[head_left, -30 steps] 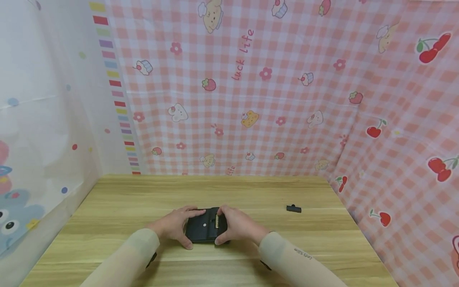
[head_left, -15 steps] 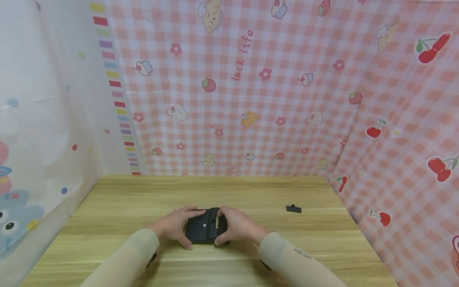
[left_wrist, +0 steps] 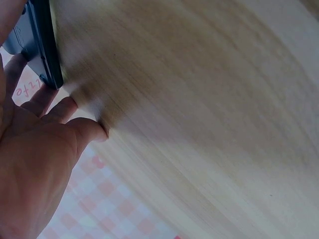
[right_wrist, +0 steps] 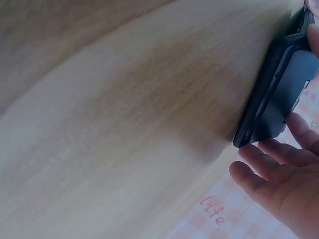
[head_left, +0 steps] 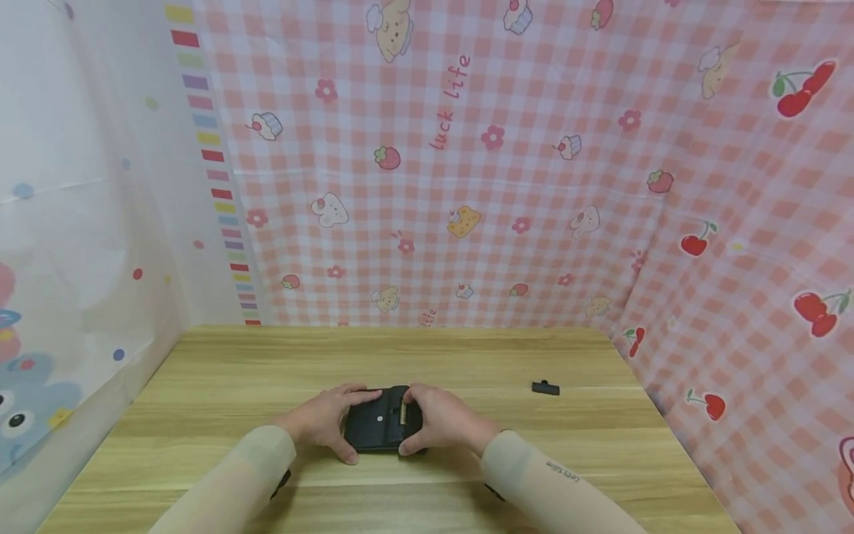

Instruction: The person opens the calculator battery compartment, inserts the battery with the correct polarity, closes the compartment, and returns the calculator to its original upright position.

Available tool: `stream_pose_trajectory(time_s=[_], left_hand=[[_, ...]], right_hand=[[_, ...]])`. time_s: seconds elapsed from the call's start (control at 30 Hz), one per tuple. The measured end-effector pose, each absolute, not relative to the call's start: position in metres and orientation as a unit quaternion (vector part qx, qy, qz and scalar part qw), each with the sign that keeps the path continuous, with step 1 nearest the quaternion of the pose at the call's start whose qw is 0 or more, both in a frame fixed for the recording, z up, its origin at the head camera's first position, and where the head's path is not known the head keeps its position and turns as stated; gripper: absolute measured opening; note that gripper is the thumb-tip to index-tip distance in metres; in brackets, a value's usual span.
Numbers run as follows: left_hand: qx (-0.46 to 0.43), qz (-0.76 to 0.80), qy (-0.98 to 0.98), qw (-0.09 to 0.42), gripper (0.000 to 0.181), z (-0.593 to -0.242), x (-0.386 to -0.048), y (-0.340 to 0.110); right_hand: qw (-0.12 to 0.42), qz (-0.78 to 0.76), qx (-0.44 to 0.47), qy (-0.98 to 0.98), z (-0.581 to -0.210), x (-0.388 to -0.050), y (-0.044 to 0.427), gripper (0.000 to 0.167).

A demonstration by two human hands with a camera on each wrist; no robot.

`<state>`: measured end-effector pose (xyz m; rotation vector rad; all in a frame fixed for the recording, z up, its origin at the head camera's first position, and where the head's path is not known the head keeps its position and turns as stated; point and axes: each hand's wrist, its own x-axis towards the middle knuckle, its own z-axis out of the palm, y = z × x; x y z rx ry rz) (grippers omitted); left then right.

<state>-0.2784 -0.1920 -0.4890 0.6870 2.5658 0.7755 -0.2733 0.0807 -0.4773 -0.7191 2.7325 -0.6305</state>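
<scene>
A flat black device (head_left: pixel 365 424) lies on the table between my hands, a small white dot on its upper face. Towards its right end, a slot holds a narrow gold-coloured piece (head_left: pixel 403 414) that looks like a battery. My left hand (head_left: pixel 325 421) holds the device's left end, thumb at the near edge and fingers at the far edge. At the other end, my right hand (head_left: pixel 437 421) grips it the same way, its thumb low on the near edge. In the right wrist view the device's side (right_wrist: pixel 279 94) shows beside the fingers, several of which are spread.
A small black piece (head_left: pixel 545 388), like a battery cover with a tab, lies on the wooden table (head_left: pixel 574 445) to the right. Patterned cloth (head_left: pixel 427 185) hangs behind the table and along both sides.
</scene>
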Motion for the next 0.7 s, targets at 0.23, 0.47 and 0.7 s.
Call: stream_pose_trajectory(time_s=[0.23, 0.47, 0.7], left_hand=[[0.245, 0.277, 0.910, 0.188, 0.112, -0.4888, -0.2782, -0.1920], [0.248, 0.272, 0.911, 0.187, 0.112, -0.4878, -0.2780, -0.1923], [0.243, 0.273, 0.911, 0.189, 0.113, -0.4882, -0.2782, -0.1918]], right_hand=[[0.128, -0.211, -0.250, 0.936, -0.4783, -0.2734, 0.0825, 0.078], [0.121, -0.202, -0.265, 0.935, -0.4787, -0.2741, 0.0831, 0.077], [0.107, -0.181, -0.275, 0.938, -0.4782, -0.2768, 0.0823, 0.078]])
